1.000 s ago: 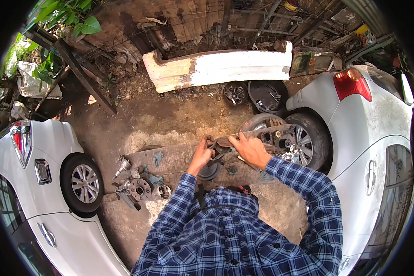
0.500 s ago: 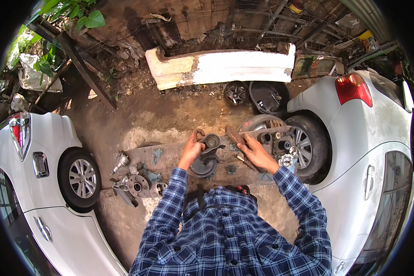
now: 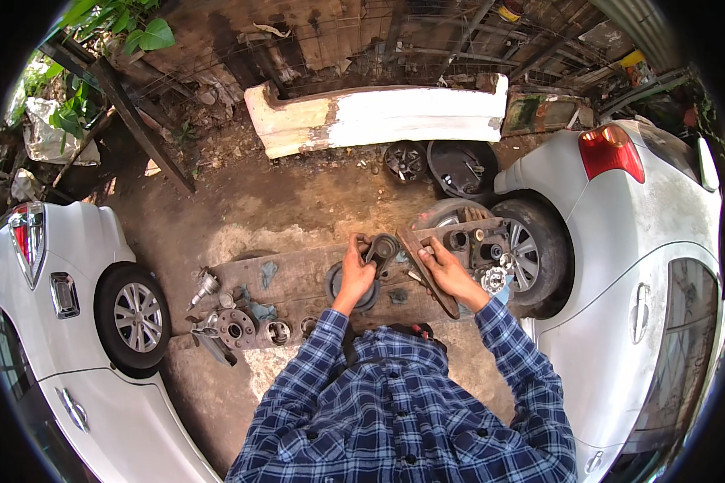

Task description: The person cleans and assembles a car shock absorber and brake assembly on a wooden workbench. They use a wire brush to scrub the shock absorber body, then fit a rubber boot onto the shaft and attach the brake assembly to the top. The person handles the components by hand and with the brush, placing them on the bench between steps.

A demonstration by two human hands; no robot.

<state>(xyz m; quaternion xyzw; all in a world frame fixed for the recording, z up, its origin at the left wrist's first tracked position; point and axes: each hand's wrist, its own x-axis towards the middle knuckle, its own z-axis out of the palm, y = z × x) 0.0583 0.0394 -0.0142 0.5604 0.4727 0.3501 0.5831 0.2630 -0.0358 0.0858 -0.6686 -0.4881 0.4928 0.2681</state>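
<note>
My left hand (image 3: 354, 274) is closed around a dark metal part with a round, cup-like ring end (image 3: 384, 248), held above the bench. In my right hand (image 3: 453, 274) is a long, slightly curved brown wire brush (image 3: 413, 248), seemingly wooden; its bristles cannot be made out. The brush's far end is close beside the ring end; whether they touch I cannot tell. Beneath my left hand a black round ring-shaped piece (image 3: 368, 303) lies on the worn wooden bench (image 3: 310, 270), partly hidden by the hand.
A hub with bolt holes (image 3: 238, 328), a silver cylindrical part (image 3: 205, 286) and blue rags (image 3: 269, 274) lie left on the bench. Several metal parts (image 3: 493, 279) sit at its right end. White cars (image 3: 80, 322) flank both sides. Beyond lies a white bumper (image 3: 403, 115) and a black basin (image 3: 461, 171).
My left hand has moved right with the metal part, lifting it off the black ring below and tilting it. The brush has swung to a steeper angle, nearer the part.
</note>
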